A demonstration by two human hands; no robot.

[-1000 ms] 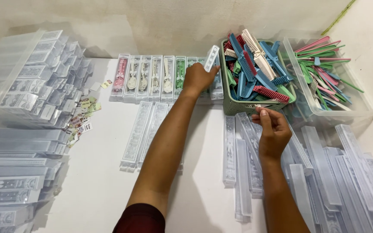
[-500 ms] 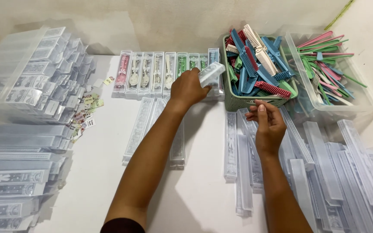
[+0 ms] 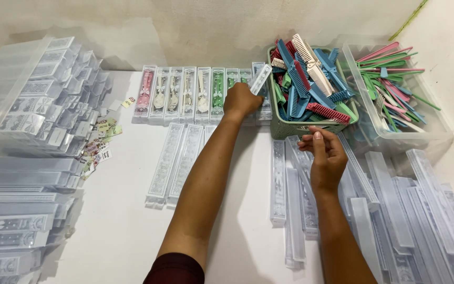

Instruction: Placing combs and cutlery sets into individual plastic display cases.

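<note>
My left hand (image 3: 241,99) grips a long clear plastic case (image 3: 261,78) at the right end of a row of filled cases (image 3: 185,94) standing against the wall. My right hand (image 3: 326,156) hovers just below a green basket (image 3: 290,128) heaped with blue, red, cream and green combs (image 3: 311,79); its fingers are curled together and I cannot tell if they pinch anything. Under that hand lie empty clear cases (image 3: 292,210) on the white table.
A clear tub (image 3: 437,131) of pink and green tail combs sits at the right. Stacks of clear cases (image 3: 27,105) fill the left side, with small paper labels (image 3: 98,144) beside them. More empty cases (image 3: 421,210) spread at the lower right, and two (image 3: 177,163) in the middle.
My left hand has lowered the clear case toward the right end of the row. My right hand has shifted slightly up and left below the basket.
</note>
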